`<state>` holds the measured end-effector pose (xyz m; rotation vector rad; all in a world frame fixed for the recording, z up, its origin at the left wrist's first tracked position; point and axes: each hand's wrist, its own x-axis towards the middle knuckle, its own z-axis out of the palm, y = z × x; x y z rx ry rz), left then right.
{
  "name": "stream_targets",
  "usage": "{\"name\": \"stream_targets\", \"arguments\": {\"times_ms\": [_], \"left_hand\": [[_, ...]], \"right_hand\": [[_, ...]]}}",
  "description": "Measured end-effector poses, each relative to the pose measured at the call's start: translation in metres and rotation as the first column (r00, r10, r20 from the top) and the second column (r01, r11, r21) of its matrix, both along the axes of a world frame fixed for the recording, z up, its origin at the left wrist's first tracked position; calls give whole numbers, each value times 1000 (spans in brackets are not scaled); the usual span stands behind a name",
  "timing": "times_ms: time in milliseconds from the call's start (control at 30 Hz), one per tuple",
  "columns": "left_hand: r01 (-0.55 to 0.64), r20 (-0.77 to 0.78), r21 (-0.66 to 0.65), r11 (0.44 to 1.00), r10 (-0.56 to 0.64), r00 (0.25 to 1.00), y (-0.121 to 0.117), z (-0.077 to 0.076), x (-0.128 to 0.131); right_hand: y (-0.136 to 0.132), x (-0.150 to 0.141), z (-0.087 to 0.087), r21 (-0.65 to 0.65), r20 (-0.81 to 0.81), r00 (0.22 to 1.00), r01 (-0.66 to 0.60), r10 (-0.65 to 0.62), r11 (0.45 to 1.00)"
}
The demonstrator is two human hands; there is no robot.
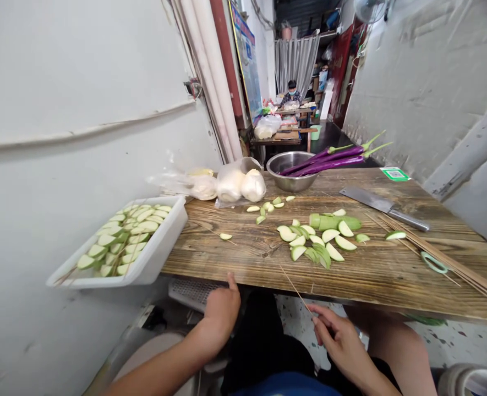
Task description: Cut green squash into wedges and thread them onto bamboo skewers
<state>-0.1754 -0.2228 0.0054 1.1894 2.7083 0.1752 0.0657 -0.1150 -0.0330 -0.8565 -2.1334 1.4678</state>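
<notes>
My right hand pinches a thin wooden skewer by its lower end, just off the table's front edge. The skewer slants up and left over the wood, with nothing threaded on it. My left hand is at the front edge, one finger stretched out onto the tabletop; its other fingers are mostly hidden. Half-moon slices of a pale, green-skinned vegetable lie in a loose heap before me, beside an uncut piece of it. A white tray at the left holds many skewered slices.
A cleaver, a bundle of skewers and green-handled scissors lie at the right. Behind are a steel bowl, purple eggplants and bagged white vegetables. A wall borders the left; a person sits far back.
</notes>
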Motion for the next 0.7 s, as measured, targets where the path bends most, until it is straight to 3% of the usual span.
{"name": "stream_targets", "arguments": {"times_ms": [67,100,167,200,267,333,367,433,467,567,700], "left_hand": [[113,114,-51,992,-107,988,-5,9,1],[186,211,-10,983,-179,961,-4,16,-1],[243,428,210,947,-313,848,5,27,-6],[167,525,359,918,-347,777,14,29,-9],[-187,731,530,827,-334,595,38,26,-13],[-535,881,473,700,-355,314,63,14,-13],[-645,909,395,654,-380,172,75,7,-12],[-756,911,243,608,-410,-38,92,-4,-10],[-779,907,178,602,-407,-108,98,-7,-10],[-798,901,36,602,-365,-235,107,-9,-10],[-814,897,-43,580,-336,-287,111,-6,-11]], "right_hand": [[0,1,1,18,2,1000,4,-5,1000],[0,1,3,31,-4,1000,20,-20,999],[0,2,6,59,-33,997,67,-66,996],[-1,3,9,68,-48,995,92,-89,993],[-4,2,13,67,-64,992,111,-106,992],[-7,1,16,68,-41,996,80,-78,994],[-9,-1,17,87,-19,998,61,-59,994],[-11,-4,19,168,9,999,38,-40,985],[-12,-7,19,215,11,999,41,-44,976],[-11,-14,19,273,-7,997,74,-75,959],[-5,-24,21,260,3,995,94,-98,961]]}}
